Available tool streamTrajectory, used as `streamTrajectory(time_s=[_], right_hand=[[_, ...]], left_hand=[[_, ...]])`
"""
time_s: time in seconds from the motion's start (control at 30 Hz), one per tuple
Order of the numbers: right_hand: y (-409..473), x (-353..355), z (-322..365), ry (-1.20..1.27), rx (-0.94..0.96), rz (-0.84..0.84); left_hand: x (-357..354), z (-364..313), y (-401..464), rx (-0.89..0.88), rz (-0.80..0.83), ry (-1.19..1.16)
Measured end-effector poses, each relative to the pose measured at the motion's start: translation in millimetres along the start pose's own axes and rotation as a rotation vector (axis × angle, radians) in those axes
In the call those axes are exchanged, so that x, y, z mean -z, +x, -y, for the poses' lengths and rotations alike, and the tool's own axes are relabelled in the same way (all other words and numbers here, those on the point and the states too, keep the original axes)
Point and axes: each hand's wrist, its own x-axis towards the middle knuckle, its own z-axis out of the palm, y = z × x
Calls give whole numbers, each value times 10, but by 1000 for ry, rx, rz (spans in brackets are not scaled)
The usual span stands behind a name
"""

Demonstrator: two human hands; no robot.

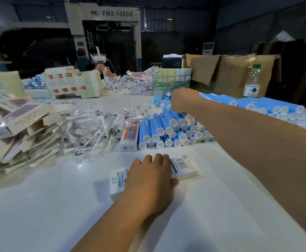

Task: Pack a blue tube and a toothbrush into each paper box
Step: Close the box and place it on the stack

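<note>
A paper box (184, 167) is pinned flat on the table (212, 206) by the left hand (151, 180), fingers curled over it; the right hand (184, 100) is stretched over the blue tubes (168, 131), finger state can't be made out.

Table (57, 206) brightly lit, faint glare; background dim; edges blurred, fisheye-warped.
</note>
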Motion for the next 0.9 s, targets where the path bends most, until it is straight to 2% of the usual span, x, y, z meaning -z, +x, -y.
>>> streamTrajectory(time_s=[0.2, 0.3, 0.4, 0.5, 0.57, 0.67, 0.8, 0.9], right_hand=[[116, 79, 149, -225, 116, 211], [30, 172, 170, -311, 136, 258], [-111, 262, 48, 6, 40, 158], [-349, 343, -185, 610, -67, -25], [-653, 318, -381, 1046, -131, -86], [-1156, 33, -651, 1459, -146, -162], [-1533, -389, -779, 1730, -270, -337], [-1597, -532, -713, 1796, -315, -342]], left_hand=[[-65, 15, 55, -32, 0, 45], [-66, 24, 62, -33, 7, 54], [-48, 17, 32, -33, -38, 36], [-17, 27, 25, -25, -84, 12], [-15, 43, 48, -17, -99, -13], [-1, 36, 63, -5, -126, -33], [33, 8, 59, 48, -98, -47], [57, -34, 60, 82, -122, -40]])
